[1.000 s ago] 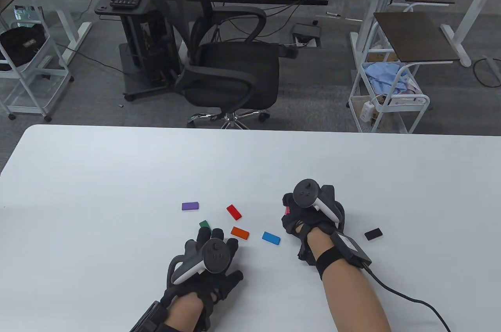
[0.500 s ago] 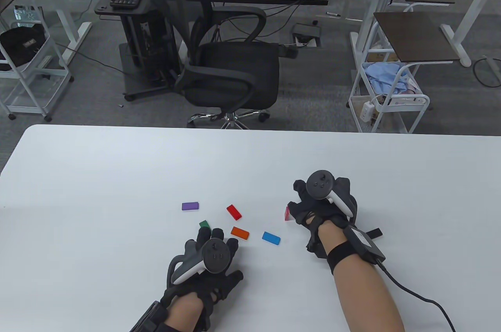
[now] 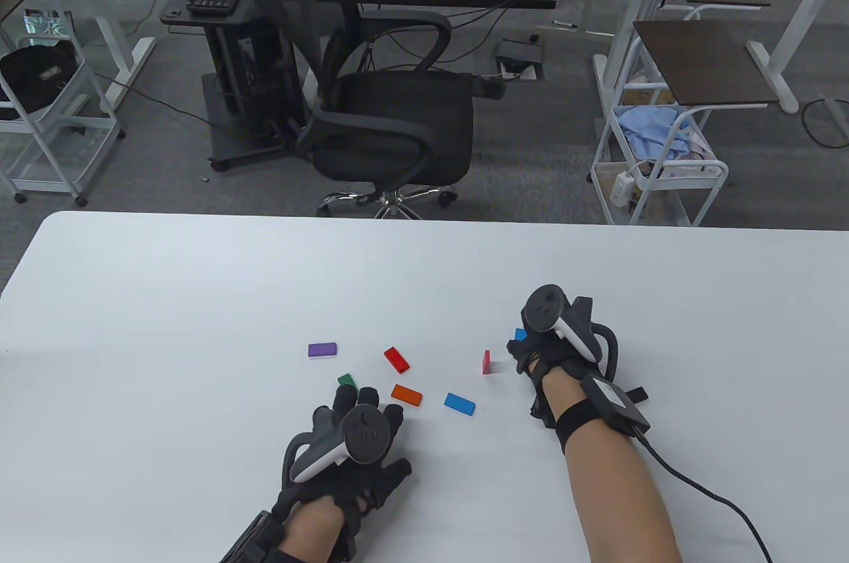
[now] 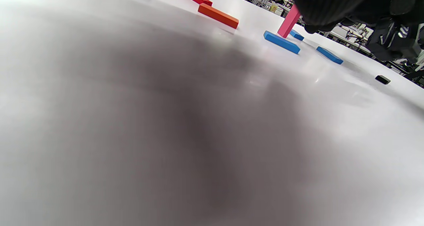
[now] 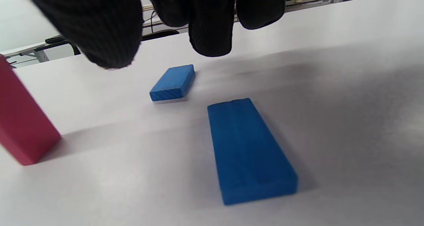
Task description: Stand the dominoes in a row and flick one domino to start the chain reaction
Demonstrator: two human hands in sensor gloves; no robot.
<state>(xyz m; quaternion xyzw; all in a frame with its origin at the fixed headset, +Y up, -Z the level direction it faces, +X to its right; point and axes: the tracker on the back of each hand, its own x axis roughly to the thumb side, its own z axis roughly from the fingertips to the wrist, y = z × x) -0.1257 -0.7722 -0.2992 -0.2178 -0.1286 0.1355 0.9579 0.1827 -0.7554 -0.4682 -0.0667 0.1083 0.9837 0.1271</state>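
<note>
A pink domino (image 3: pixel 487 362) stands upright on the white table (image 3: pixel 199 298), alone. My right hand (image 3: pixel 530 351) hovers just right of it and holds nothing; its fingertips (image 5: pixel 212 27) hang over two flat blue dominoes (image 5: pixel 173 82) (image 5: pixel 248 150). Flat on the table lie a purple domino (image 3: pixel 322 349), a red one (image 3: pixel 396 359), a green one (image 3: pixel 345 380), an orange one (image 3: pixel 406 395) and a blue one (image 3: pixel 459 403). My left hand (image 3: pixel 351 450) rests flat, fingers spread, just behind the green and orange pieces.
A black domino (image 3: pixel 638 394) lies half hidden behind my right wrist box, whose cable (image 3: pixel 703 497) trails to the bottom right. Beyond the table's far edge stand an office chair (image 3: pixel 391 119) and a white cart (image 3: pixel 656 165).
My right hand set the pink domino on end, let go and drew back to the right, uncovering a blue domino. The left hand has not moved.
</note>
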